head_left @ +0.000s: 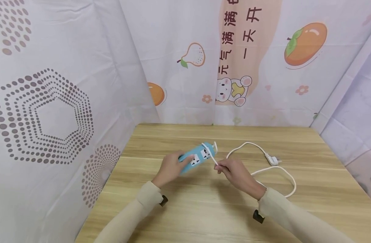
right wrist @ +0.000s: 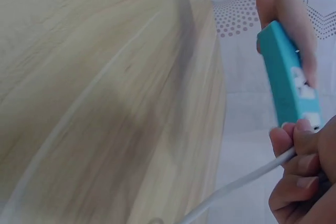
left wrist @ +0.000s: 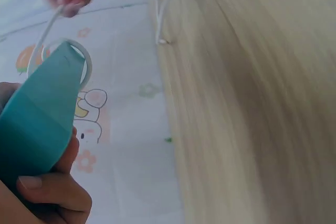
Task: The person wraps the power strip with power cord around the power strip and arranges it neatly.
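A blue power strip (head_left: 188, 166) with white sockets is gripped by my left hand (head_left: 170, 167), its far end tilted toward the back right. Its white cord (head_left: 211, 156) loops round that far end and crosses over the top face. My right hand (head_left: 235, 172) pinches the cord just right of the strip. In the left wrist view the strip's plain blue underside (left wrist: 44, 111) shows, with curled fingers (left wrist: 58, 195) round it. The right wrist view has the cord (right wrist: 236, 184) running out between the right thumb and fingers.
The rest of the cord curves over the wooden table (head_left: 185, 216) at the right, partly behind the right forearm. A white plug (head_left: 272, 160) lies at its end, prongs pointing right. Printed curtains (head_left: 179, 30) hang behind the table and along its left side.
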Demonstrator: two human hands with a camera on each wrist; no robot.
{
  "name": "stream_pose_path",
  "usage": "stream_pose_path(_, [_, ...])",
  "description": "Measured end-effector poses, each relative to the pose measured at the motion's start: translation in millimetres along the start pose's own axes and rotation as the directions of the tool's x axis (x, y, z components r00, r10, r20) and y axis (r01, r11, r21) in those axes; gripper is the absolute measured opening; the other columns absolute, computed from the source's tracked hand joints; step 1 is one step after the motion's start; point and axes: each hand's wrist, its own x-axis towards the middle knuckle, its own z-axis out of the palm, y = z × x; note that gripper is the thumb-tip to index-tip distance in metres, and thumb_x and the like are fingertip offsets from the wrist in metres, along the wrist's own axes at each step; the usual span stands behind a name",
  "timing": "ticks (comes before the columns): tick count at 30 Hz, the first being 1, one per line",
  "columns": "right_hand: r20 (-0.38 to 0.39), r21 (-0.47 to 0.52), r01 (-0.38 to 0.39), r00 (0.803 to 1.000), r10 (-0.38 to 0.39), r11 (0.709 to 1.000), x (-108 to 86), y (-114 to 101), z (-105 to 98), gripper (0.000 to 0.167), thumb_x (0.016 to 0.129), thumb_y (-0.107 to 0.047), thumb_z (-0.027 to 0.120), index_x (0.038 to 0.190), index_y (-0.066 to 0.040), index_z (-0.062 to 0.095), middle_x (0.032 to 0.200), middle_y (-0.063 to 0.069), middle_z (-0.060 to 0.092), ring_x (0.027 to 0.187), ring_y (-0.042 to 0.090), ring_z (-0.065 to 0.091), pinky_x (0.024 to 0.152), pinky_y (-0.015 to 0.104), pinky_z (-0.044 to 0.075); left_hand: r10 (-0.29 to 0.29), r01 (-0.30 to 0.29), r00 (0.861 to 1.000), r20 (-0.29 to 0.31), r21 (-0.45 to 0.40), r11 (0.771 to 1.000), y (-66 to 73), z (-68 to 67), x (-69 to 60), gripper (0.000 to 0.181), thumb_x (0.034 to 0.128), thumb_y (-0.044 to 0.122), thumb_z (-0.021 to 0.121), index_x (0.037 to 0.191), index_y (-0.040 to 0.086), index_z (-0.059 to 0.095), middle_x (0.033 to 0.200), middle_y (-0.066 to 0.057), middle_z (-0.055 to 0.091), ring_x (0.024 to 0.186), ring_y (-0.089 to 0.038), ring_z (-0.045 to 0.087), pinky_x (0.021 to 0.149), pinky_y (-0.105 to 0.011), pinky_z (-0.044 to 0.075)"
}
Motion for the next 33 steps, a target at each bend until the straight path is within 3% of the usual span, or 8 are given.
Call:
stream_pose_path(3, [0.007, 0.018, 0.024, 1.0, -0.025, 1.0, -3.3, 5, 3, 0.01, 0.094, -0.008, 0.073, 0.088, -0.015, 0.076, 0.078, -0.01, 0.069, 0.069, 0.006, 0.059, 0.063, 0.025, 0.049, -0.047, 0.056, 0.997, 0.064, -0.144, 0.988, -3.2, -3.1, -0.2, 0.053, 0.0974, 0.063, 0.059, 0.106, 0.012, 0.073, 0.085, 0.001, 0.068, 0.071, -0.015, 0.061, 0.063, -0.032, 0.05])
stream_pose_path(7, [0.012, 0.02, 0.053, 0.999, -0.053, 0.998, -5.4, 10, 3, 0.007, 0.092, -0.01, 0.074, 0.089, -0.015, 0.077, 0.084, -0.008, 0.073, 0.077, 0.013, 0.069, 0.065, 0.026, 0.053, -0.087, 0.129, 0.985, 0.147, -0.3, 0.945, -6.6, -6.2, 0.8, 0.054, 0.0947, 0.064, 0.062, 0.11, 0.014, 0.075, 0.096, -0.002, 0.07, 0.08, -0.019, 0.063, 0.07, -0.034, 0.053])
stream_pose_path(14, [0.005, -0.098, 0.148, 0.989, -0.148, 0.984, -4.3, 15, 1, 0.005, 0.09, -0.011, 0.076, 0.094, -0.014, 0.08, 0.086, -0.007, 0.075, 0.079, 0.005, 0.068, 0.068, 0.032, 0.057, -0.081, 0.164, 0.974, 0.21, -0.411, 0.897, -11.4, -11.3, 1.0, 0.045, 0.0934, 0.055, 0.071, 0.107, 0.012, 0.078, 0.101, -0.005, 0.072, 0.086, -0.021, 0.063, 0.073, -0.034, 0.052])
stream_pose_path(18, [0.025, -0.15, 0.151, 0.989, -0.149, 0.977, -4.7, 19, -1, 0.002, 0.089, -0.011, 0.078, 0.091, -0.012, 0.079, 0.084, -0.004, 0.075, 0.072, 0.002, 0.062, 0.064, 0.031, 0.054, -0.025, 0.154, 0.962, 0.272, -0.463, 0.873, -13.4, -14.8, 0.4, 0.038, 0.0943, 0.048, 0.073, 0.104, 0.011, 0.078, 0.103, -0.006, 0.071, 0.088, -0.022, 0.062, 0.075, -0.035, 0.051])
stream_pose_path(22, [0.052, -0.224, 0.144, 0.989, -0.136, 0.964, -4.2, 23, -3, 0.01, 0.088, -0.005, 0.08, 0.085, -0.014, 0.075, 0.08, -0.003, 0.073, 0.066, 0.003, 0.056, 0.059, 0.029, 0.049, 0.079, 0.099, 0.923, 0.376, -0.431, 0.897, -12.5, -17.9, 0.0, 0.03, 0.0959, 0.045, 0.072, 0.098, 0.015, 0.078, 0.1, -0.005, 0.07, 0.087, -0.02, 0.059, 0.075, -0.034, 0.049])
stream_pose_path(26, [0.063, -0.269, 0.171, 0.985, -0.16, 0.948, -2.1, 19, -5, 0.018, 0.083, 0.004, 0.079, 0.091, -0.012, 0.077, 0.087, -0.001, 0.075, 0.074, 0.011, 0.067, 0.064, 0.033, 0.055, 0.173, 0.022, 0.879, 0.445, -0.4, 0.916, -8.3, -17.9, 0.1, 0.026, 0.0971, 0.042, 0.071, 0.091, 0.017, 0.076, 0.09, -0.003, 0.068, 0.08, -0.016, 0.055, 0.07, -0.03, 0.045])
stream_pose_path(29, [0.081, -0.271, 0.216, 0.976, -0.202, 0.938, 0.1, 17, -6, 0.027, 0.079, 0.007, 0.08, 0.099, -0.01, 0.079, 0.095, -0.001, 0.076, 0.083, 0.016, 0.072, 0.069, 0.035, 0.057, 0.216, -0.022, 0.858, 0.465, -0.387, 0.922, -6.3, -17.1, 0.6, 0.025, 0.0971, 0.041, 0.071, 0.088, 0.017, 0.075, 0.087, 0.0, 0.069, 0.077, -0.014, 0.056, 0.068, -0.028, 0.044])
stream_pose_path(33, [0.086, -0.297, 0.289, 0.957, -0.276, 0.91, 2.6, 21, -9, 0.034, 0.074, 0.009, 0.085, 0.103, -0.009, 0.079, 0.097, 0.0, 0.075, 0.086, 0.016, 0.072, 0.072, 0.035, 0.058, 0.237, -0.093, 0.841, 0.486, -0.303, 0.949, -2.4, -15.7, 1.9, 0.025, 0.0953, 0.045, 0.072, 0.089, 0.022, 0.075, 0.086, 0.005, 0.07, 0.077, -0.011, 0.061, 0.07, -0.027, 0.049])
